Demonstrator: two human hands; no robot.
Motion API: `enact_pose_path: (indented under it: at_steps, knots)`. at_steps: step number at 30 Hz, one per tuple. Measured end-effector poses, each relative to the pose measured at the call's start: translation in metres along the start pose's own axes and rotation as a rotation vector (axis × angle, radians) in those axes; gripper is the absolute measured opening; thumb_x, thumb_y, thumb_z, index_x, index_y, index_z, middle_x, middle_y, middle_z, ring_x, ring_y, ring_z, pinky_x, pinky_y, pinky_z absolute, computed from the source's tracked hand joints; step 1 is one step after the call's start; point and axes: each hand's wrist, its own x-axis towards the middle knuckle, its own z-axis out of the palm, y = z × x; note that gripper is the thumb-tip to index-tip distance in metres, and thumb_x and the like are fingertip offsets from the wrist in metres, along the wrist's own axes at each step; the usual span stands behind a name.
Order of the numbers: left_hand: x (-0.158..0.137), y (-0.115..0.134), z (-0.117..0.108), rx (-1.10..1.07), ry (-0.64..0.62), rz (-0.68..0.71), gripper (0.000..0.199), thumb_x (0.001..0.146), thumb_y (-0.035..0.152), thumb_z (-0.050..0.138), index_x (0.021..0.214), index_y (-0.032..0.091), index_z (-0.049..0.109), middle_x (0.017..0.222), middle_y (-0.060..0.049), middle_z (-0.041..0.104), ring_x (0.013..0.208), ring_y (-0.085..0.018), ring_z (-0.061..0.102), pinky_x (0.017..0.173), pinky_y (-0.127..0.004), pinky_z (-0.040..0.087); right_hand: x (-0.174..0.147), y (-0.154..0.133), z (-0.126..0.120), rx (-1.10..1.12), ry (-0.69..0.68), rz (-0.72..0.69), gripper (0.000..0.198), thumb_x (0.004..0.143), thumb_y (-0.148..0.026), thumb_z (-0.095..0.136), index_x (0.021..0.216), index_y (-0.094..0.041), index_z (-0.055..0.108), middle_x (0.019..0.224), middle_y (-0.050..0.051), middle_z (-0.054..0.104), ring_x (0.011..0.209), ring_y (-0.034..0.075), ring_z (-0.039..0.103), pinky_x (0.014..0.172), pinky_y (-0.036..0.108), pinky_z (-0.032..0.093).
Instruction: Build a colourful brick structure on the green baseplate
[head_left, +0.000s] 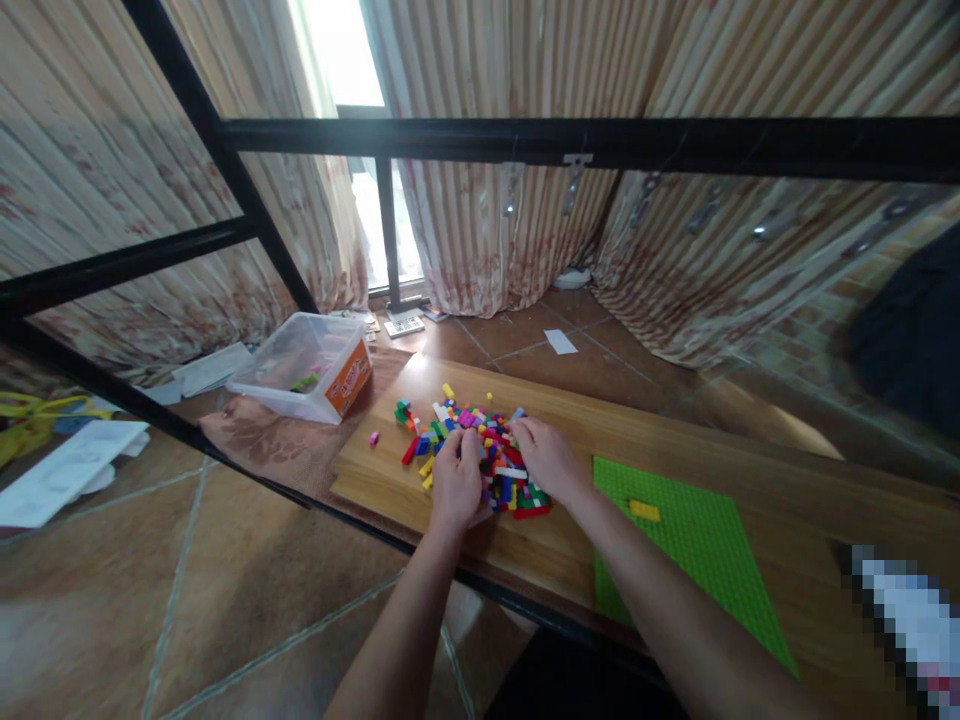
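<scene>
Nearest, to my right, a flat green studded plastic baseplate (712,540) lies on the brown wooden tabletop (592,415), one yellow rectangular plastic brick (644,511) on it. And here, my left hand (459,475) and right hand (546,455) are at the heap of small multicoloured plastic bricks (491,450), fingers curled, fingertips bunched; whether either clamps a piece, I cannot tell! Beyond, leftward, sits a clear plastic tub (304,400) with an orange label (351,380); farther back hang pleated beige curtains (480,235).
</scene>
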Motion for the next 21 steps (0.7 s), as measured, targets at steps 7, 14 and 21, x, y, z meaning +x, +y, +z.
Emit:
enact_pose_path:
  at_steps: [7, 14, 21]
  knots:
    - [0.005, 0.004, -0.004, -0.022, -0.109, -0.010, 0.038, 0.087, 0.056, 0.046, 0.080, 0.021, 0.057, 0.049, 0.005, 0.048, 0.031, -0.009, 0.042, 0.034, -0.022, 0.022, -0.009, 0.016, -0.011, 0.468, -0.045, 0.139, 0.034, 0.089, -0.039, 0.042, 0.096, -0.021, 0.071, 0.089, 0.006, 0.071, 0.073, 0.019, 0.064, 0.054, 0.026, 0.040]
    - [0.009, 0.009, -0.007, -0.036, -0.171, -0.030, 0.039, 0.082, 0.059, 0.053, 0.083, 0.020, 0.059, 0.054, 0.004, 0.049, 0.029, -0.008, 0.041, 0.030, -0.021, 0.021, -0.014, 0.030, -0.011, 0.616, 0.023, 0.229, 0.036, 0.084, -0.040, 0.048, 0.104, -0.019, 0.069, 0.087, 0.007, 0.071, 0.065, 0.020, 0.063, 0.046, 0.027, 0.042]
    - [0.008, 0.016, -0.011, -0.020, -0.190, 0.004, 0.045, 0.085, 0.060, 0.047, 0.090, 0.018, 0.064, 0.042, 0.007, 0.039, 0.029, -0.007, 0.034, 0.032, -0.020, 0.020, -0.034, 0.026, -0.020, 0.009, -0.093, -0.079, 0.025, 0.080, -0.016, 0.058, 0.100, -0.024, 0.071, 0.103, 0.004, 0.066, 0.089, 0.018, 0.061, 0.077, 0.030, 0.043]
